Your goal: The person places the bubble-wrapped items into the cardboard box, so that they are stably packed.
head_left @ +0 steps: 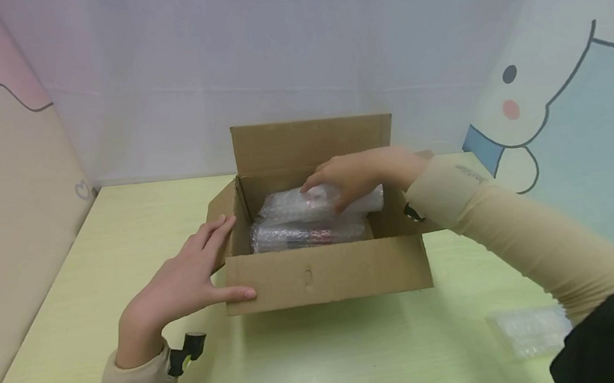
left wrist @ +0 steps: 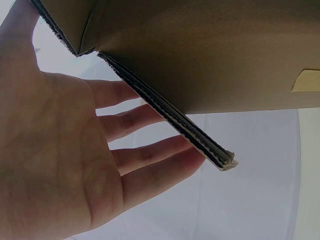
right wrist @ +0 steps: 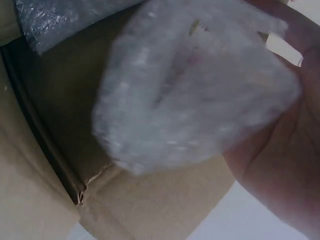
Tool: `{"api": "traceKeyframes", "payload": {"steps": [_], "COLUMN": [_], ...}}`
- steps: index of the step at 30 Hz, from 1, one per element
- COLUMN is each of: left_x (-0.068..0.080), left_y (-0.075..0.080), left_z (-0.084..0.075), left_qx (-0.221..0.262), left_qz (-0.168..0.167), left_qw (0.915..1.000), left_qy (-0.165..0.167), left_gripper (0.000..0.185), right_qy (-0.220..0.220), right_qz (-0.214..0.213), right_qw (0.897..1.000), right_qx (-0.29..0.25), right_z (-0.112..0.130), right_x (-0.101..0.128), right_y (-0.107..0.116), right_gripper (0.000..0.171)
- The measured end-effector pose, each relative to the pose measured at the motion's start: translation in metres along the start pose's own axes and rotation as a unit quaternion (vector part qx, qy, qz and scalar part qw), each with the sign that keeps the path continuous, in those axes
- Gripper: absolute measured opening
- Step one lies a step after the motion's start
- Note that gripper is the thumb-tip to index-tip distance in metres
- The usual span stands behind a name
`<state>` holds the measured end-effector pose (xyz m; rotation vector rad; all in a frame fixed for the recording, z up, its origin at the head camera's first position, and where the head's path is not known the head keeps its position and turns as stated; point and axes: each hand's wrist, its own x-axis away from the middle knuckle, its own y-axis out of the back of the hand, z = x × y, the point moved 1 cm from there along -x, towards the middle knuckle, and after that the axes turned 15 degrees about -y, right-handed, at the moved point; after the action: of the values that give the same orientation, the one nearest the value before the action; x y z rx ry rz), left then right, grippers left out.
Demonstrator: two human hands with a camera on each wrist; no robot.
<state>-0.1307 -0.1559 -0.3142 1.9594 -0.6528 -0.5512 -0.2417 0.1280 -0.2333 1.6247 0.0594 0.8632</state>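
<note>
**Three cameras, one cardboard box**

The head camera looks forward and down from above the person's chest, taking in the whole worktop (head_left: 362, 363), the open cardboard box (head_left: 325, 272) and the walls behind. The left wrist camera sits very close under the left hand (left wrist: 60, 150), facing up along the palm at the box's outer wall and side flap (left wrist: 165, 112). The right wrist camera is nearer still, inside the box, facing the bubble-wrapped bundle (right wrist: 195, 85) against the right hand (right wrist: 285, 170). All three views share the box; head and right wrist views also share the bundle (head_left: 320, 202).
</note>
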Motion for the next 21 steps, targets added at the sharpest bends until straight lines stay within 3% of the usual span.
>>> {"api": "traceKeyframes", "payload": {"steps": [10,21], "left_x": [0.000,0.001], "left_y": [0.000,0.001], "left_z": [-0.002,-0.003], "left_qx": [0.002,0.004], "left_qz": [0.002,0.003], "left_qw": [1.0000,1.0000], "left_qy": [0.001,0.002], "left_gripper": [0.115,0.116], "right_qy": [-0.010,-0.007], "right_qz": [0.034,0.019], "right_qw": [0.999,0.999], "right_qx": [-0.025,-0.027], "right_z": [0.002,-0.002], "right_x": [-0.013,-0.007], "right_y": [-0.006,-0.003], "right_gripper": [0.059,0.056]}}
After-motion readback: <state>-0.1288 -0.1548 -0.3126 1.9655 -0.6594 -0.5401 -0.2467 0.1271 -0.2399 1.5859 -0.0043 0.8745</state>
